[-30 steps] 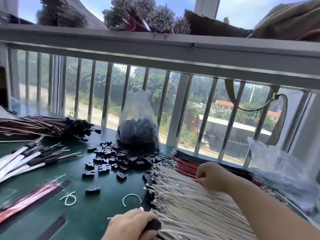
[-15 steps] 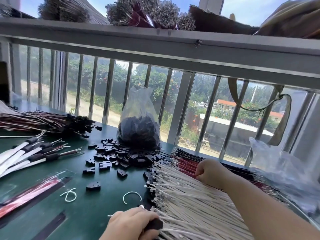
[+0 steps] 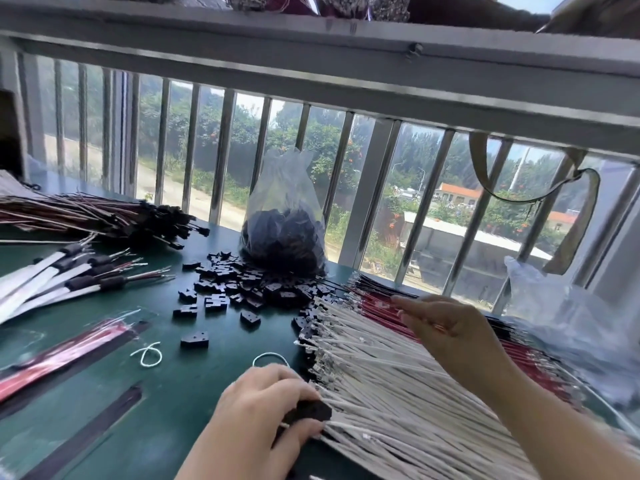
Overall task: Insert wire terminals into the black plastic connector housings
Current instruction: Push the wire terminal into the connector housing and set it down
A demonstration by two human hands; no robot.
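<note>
Left hand: your left hand (image 3: 266, 407) sits low at the near edge of the dark green table (image 3: 194, 382), thumb and fingers curled round a small black plastic connector housing (image 3: 310, 411), with a white wire entering its right side.
Right hand: your right hand (image 3: 446, 330) is raised over the wire pile, fingers stretched out toward the left; whether the fingertips pinch a thin wire is too blurred to tell.
White wires: a broad fanned bundle of white wires with metal terminals (image 3: 388, 386) lies under both hands, terminals pointing left.
Red and black wires: a layer of red and black wires (image 3: 377, 299) lies just behind the white ones.
Loose housings: a scatter of small black housings (image 3: 249, 289) lies in the table's middle, in front of a clear plastic bag of black housings (image 3: 284, 233).
Far left: a heap of dark wired assemblies (image 3: 104, 216) lies near the window bars.
</note>
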